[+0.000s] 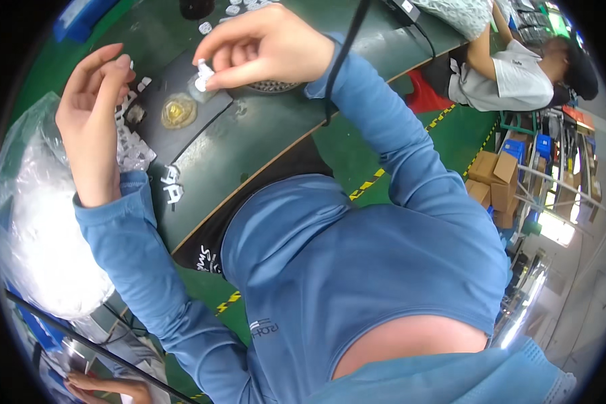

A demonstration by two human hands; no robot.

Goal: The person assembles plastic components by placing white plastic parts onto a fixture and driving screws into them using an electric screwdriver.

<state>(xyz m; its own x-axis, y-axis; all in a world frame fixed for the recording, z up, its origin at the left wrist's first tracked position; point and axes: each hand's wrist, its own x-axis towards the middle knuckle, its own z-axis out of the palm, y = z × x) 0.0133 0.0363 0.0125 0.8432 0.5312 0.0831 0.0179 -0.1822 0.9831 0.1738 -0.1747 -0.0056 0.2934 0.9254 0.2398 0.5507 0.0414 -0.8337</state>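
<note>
Over the dark green table (249, 138), my right hand (276, 54) is closed, pinching a small white plastic part (203, 74) between thumb and forefinger. My left hand (91, 118) is raised at the table's left side, fingers curved and thumb apart from the forefinger, with nothing visible in it. Between the hands, a round, clear yellowish piece (179, 110) sits on a dark grey mat (202, 116). White angular plastic parts (133, 149) are heaped beside my left wrist. Two white bracket-like pieces (172, 185) lie nearer the table edge.
A round tray (273, 86) of small pieces is partly hidden under my right hand. Small white parts (239, 8) lie scattered at the back. A large clear plastic bag (54, 236) bulges at the left. Another person (512, 74) is at the far right, near cardboard boxes (495, 178).
</note>
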